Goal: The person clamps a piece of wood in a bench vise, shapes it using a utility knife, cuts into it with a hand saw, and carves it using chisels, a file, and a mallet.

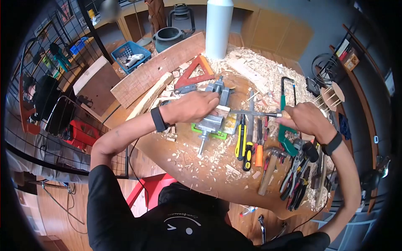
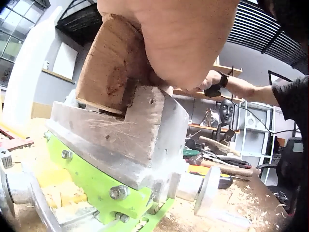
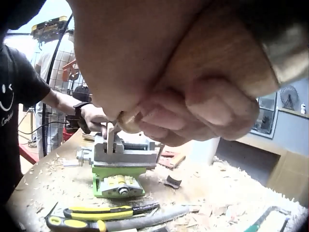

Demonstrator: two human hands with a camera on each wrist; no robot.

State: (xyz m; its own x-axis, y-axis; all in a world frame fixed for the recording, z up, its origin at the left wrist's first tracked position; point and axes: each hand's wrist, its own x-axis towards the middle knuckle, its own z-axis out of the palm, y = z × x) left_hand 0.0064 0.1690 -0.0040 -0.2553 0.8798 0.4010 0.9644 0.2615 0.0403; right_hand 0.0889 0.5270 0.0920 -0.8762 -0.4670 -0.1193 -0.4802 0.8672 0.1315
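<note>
A wooden block (image 2: 108,72) stands clamped in the jaws of a grey metal vise (image 2: 111,140) with a bright green base. My left hand (image 1: 192,106) grips the block's top, its fingertips mostly hidden; in the left wrist view the heel of the hand lies over the wood. My right hand (image 1: 305,117) holds the wooden handle of a chisel (image 1: 251,112), fingers curled round it. The steel blade points left, its tip end right at the block's pale upper edge. In the right wrist view the right hand (image 3: 183,92) hides most of the chisel.
Right of the vise lie yellow-black utility knives (image 1: 241,140), a hammer (image 1: 268,171), several pliers (image 1: 295,180) and a green hacksaw (image 1: 283,125). Behind are a red triangle square (image 1: 190,75), a long plank (image 1: 159,69) and a white cylinder (image 1: 217,33). Shavings cover much of the table (image 1: 176,154).
</note>
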